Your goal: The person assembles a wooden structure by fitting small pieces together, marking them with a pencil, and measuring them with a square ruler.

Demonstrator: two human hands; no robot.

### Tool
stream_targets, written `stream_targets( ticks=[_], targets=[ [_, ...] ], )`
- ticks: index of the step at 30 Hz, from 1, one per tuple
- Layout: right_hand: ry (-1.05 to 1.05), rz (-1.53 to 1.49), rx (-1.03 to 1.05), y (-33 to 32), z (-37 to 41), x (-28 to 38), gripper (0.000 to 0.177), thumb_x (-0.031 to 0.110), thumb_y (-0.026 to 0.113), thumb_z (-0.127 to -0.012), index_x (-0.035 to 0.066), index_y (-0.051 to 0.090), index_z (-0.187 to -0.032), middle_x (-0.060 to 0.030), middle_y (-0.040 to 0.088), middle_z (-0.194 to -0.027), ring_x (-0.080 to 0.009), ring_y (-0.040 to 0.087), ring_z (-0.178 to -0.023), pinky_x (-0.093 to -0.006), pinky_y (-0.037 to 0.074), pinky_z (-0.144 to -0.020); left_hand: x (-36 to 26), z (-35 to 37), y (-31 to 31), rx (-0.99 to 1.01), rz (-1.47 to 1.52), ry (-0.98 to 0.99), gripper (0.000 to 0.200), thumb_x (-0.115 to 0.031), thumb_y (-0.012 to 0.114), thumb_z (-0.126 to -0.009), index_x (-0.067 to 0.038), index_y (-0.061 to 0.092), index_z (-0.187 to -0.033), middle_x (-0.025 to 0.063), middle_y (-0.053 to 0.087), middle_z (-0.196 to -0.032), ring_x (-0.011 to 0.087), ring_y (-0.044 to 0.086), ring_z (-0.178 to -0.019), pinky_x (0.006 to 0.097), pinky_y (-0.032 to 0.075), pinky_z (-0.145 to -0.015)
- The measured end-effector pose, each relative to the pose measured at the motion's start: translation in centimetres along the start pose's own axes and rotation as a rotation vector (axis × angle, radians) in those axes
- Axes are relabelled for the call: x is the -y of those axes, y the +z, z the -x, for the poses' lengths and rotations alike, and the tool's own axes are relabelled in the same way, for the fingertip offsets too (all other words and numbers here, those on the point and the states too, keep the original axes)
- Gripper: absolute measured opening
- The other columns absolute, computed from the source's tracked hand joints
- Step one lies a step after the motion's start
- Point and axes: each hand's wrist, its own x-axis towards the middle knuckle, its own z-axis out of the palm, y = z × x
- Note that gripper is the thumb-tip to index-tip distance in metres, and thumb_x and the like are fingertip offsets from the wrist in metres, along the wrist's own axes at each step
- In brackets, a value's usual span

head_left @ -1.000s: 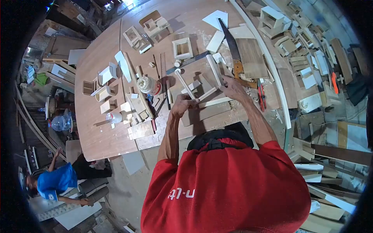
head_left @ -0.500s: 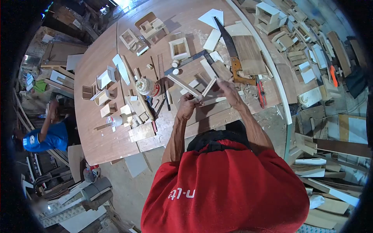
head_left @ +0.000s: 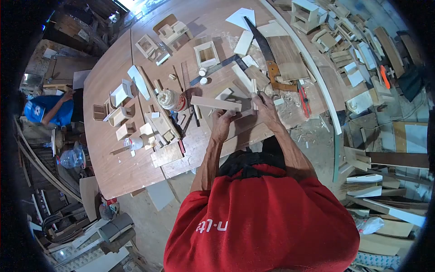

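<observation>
My left hand (head_left: 221, 125) is closed on the right end of a pale wooden strip (head_left: 213, 103), which points left over the table with its broad side up. In my right hand (head_left: 266, 109), fingers pinch the near end of a narrow wooden strip (head_left: 254, 87) that points away from me. The two hands are close together near the table's front edge. Just beyond them lie a longer pale strip (head_left: 242, 76) and a black metal square (head_left: 229, 62). Small wood pieces under the held strips are partly hidden.
A handsaw (head_left: 273, 75) and red-handled pliers (head_left: 304, 100) lie to the right. Left of my hands stands a tub of pale paste (head_left: 171, 99). Small wooden models (head_left: 173, 32) stand farther back. A person in a blue shirt (head_left: 54, 109) is at far left.
The left-hand strip has turned to lie more level and broad side up. My right hand has moved in to the left and closed on the narrow strip, which now points more straight away.
</observation>
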Motion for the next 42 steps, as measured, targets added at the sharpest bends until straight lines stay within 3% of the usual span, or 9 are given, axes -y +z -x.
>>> stream_targets(
  ticks=[7, 13, 20, 28, 31, 35, 38, 41, 42],
  targets=[
    [0.154, -0.248, 0.154, 1.2, 3.1, 0.2, 0.024, 0.027, 0.051, -0.095, 0.004, 0.044, -0.1, -0.0044, 0.051, -0.075, -0.0104, 0.054, -0.058, -0.0276, 0.046, -0.049, 1.5, 0.4, -1.4, -0.018, 0.049, -0.006, 0.02, -0.003, 0.053, -0.087, 0.004, 0.062, -0.103, 0.0116, 0.065, -0.092, 0.0227, 0.064, -0.085, 0.0392, 0.055, -0.08],
    [0.038, 0.117, 0.076, 2.7, 2.9, -1.4, 0.036, 0.034, 0.05, -0.095, 0.0, 0.042, -0.105, -0.0183, 0.054, -0.079, -0.036, 0.058, -0.073, -0.0448, 0.046, -0.068, 2.3, 0.4, -1.1, -0.045, 0.003, -0.002, 0.015, -0.002, 0.054, -0.087, 0.003, 0.065, -0.096, 0.0107, 0.066, -0.093, 0.0204, 0.064, -0.084, 0.0357, 0.054, -0.077],
    [-0.127, 0.403, 0.029, 3.2, 3.2, -1.6, 0.041, 0.037, 0.051, -0.095, -0.002, 0.044, -0.107, -0.0262, 0.059, -0.084, -0.0397, 0.06, -0.077, -0.0481, 0.046, -0.069, 1.7, 0.9, 0.0, -0.098, 0.005, -0.041, 0.016, -0.007, 0.054, -0.09, 0.004, 0.064, -0.097, 0.011, 0.066, -0.093, 0.02, 0.063, -0.082, 0.0335, 0.052, -0.076],
    [0.111, -0.211, 0.179, 2.8, 3.4, -0.4, 0.03, 0.033, 0.061, -0.092, 0.004, 0.054, -0.1, -0.0009, 0.06, -0.076, -0.0081, 0.057, -0.066, -0.0264, 0.046, -0.052, 1.6, 1.9, 0.0, 0.057, 0.261, -0.159, 0.022, -0.017, 0.046, -0.098, 0.0, 0.059, -0.098, 0.0085, 0.061, -0.086, 0.0198, 0.056, -0.069, 0.0346, 0.045, -0.063],
    [0.069, -0.2, 0.119, 2.6, 3.5, 0.1, 0.028, 0.031, 0.06, -0.093, 0.004, 0.054, -0.098, -0.0012, 0.059, -0.074, -0.0088, 0.056, -0.065, -0.0254, 0.044, -0.051, 1.1, 2.2, 0.5, 0.127, 0.266, -0.179, 0.022, -0.02, 0.05, -0.096, -0.001, 0.06, -0.102, 0.0095, 0.061, -0.092, 0.0209, 0.058, -0.073, 0.0344, 0.047, -0.068],
    [0.021, -0.085, 0.106, 1.0, 2.3, -1.1, 0.025, 0.028, 0.059, -0.093, 0.004, 0.055, -0.096, -0.0011, 0.058, -0.073, -0.009, 0.054, -0.063, -0.0256, 0.044, -0.052, -1.6, 4.0, -0.5, 0.124, -0.625, -0.27, 0.036, -0.026, 0.065, -0.088, 0.003, 0.056, -0.108, 0.0128, 0.065, -0.098, 0.0224, 0.063, -0.081, 0.0376, 0.051, -0.065],
    [0.0, -0.017, 0.197, 0.2, 2.5, 0.3, 0.023, 0.025, 0.059, -0.091, 0.003, 0.056, -0.1, -0.0018, 0.058, -0.072, -0.01, 0.054, -0.063, -0.0271, 0.044, -0.055, -4.7, 4.6, 0.9, -0.031, -1.437, 0.479, 0.039, -0.019, 0.066, -0.087, -0.002, 0.052, -0.119, 0.0181, 0.063, -0.099, 0.0235, 0.061, -0.097, 0.032, 0.048, -0.081],
    [0.01, -0.08, 0.294, 0.2, 2.8, 0.6, 0.026, 0.026, 0.06, -0.091, 0.002, 0.056, -0.103, -0.002, 0.058, -0.073, -0.0102, 0.054, -0.063, -0.0263, 0.044, -0.056, -4.1, 1.1, -0.7, 0.232, -1.173, 0.578, 0.03, -0.015, 0.064, -0.088, -0.001, 0.055, -0.114, 0.0141, 0.064, -0.097, 0.0224, 0.06, -0.097, 0.0324, 0.047, -0.079],
    [0.035, -0.04, 0.298, 0.1, 3.0, 1.0, 0.031, 0.03, 0.06, -0.092, 0.002, 0.056, -0.104, -0.0021, 0.058, -0.075, -0.0105, 0.054, -0.064, -0.0264, 0.045, -0.057, -3.7, 0.7, -0.4, 0.305, -0.84, 0.266, 0.024, -0.015, 0.061, -0.091, 0.001, 0.057, -0.108, 0.009, 0.064, -0.089, 0.0182, 0.06, -0.089, 0.0322, 0.047, -0.075]
  ],
)
